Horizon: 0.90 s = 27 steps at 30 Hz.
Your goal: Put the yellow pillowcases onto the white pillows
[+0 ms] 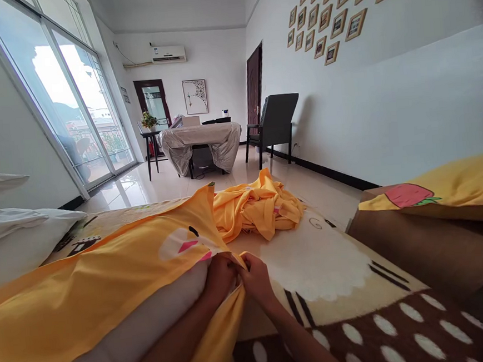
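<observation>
A yellow pillowcase (pixel 117 252) with a white face patch and pink marks lies across the left, partly around a white pillow (pixel 159 307) whose long side shows at the opening. My left hand (pixel 222 277) is closed at the pillow's corner, inside the opening; its fingertips are partly hidden by cloth. Beside it, my right hand (pixel 255 272) pinches the edge of the pillowcase near that same corner. A loose flap of the yellow cloth hangs down between my forearms. Just beyond my hands lies a crumpled heap of yellow fabric (pixel 256 208).
Underneath is a cream and brown patterned blanket (pixel 314 259). White pillows (pixel 15 232) lie at far left. At right, yellow cloth with a strawberry print (pixel 446 187) covers a brown box-like thing (pixel 430 244). Farther back are a covered table (pixel 200 137) and a dark chair (pixel 278 119).
</observation>
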Available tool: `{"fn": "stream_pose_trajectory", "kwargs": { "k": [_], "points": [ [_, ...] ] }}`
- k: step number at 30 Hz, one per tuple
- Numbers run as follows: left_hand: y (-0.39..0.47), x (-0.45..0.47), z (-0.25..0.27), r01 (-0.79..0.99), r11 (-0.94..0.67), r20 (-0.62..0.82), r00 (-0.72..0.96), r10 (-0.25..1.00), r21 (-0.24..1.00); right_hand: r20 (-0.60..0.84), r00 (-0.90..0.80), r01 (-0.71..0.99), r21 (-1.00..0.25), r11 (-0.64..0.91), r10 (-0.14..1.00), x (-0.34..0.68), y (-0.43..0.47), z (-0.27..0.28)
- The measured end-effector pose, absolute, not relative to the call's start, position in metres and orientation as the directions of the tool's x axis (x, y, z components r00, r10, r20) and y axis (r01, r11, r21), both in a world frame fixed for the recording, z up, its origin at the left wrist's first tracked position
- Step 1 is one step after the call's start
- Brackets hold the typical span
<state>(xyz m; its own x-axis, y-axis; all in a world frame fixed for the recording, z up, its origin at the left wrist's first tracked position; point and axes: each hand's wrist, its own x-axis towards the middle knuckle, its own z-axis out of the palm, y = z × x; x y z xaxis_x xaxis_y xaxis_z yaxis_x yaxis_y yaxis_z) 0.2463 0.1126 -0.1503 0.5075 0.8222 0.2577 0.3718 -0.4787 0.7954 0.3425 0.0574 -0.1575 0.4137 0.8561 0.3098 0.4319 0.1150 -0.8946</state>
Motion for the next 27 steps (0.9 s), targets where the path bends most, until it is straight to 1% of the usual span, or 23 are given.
{"fn": "stream_pose_trajectory", "kwargs": {
  "k": [10,13,19,24,25,27],
  "points": [
    [0.118,0.248,-0.154,0.479,-0.525,0.287,0.484,0.827,0.703,0.287,0.433,0.442,-0.894,0.076,0.854,0.335,0.053,-0.155],
    [0.12,0.248,-0.153,0.48,-0.52,0.277,0.489,0.827,0.706,0.264,0.403,0.433,-0.898,0.072,0.876,0.338,0.056,-0.157],
    [0.12,0.248,-0.153,0.489,-0.491,0.25,0.477,0.842,0.721,0.203,0.279,0.396,-0.915,0.081,0.939,0.351,0.06,-0.155],
    [0.121,0.248,-0.153,0.496,-0.496,0.235,0.497,0.835,0.713,0.227,0.307,0.449,-0.891,0.07,0.924,0.355,0.053,-0.143],
    [0.121,0.248,-0.152,0.501,-0.499,0.241,0.493,0.836,0.707,0.225,0.291,0.434,-0.897,0.081,0.93,0.356,0.053,-0.142],
    [0.119,0.247,-0.149,0.508,-0.505,0.266,0.471,0.841,0.697,0.195,0.231,0.342,-0.934,0.108,0.953,0.362,0.054,-0.141]
  ]
}}
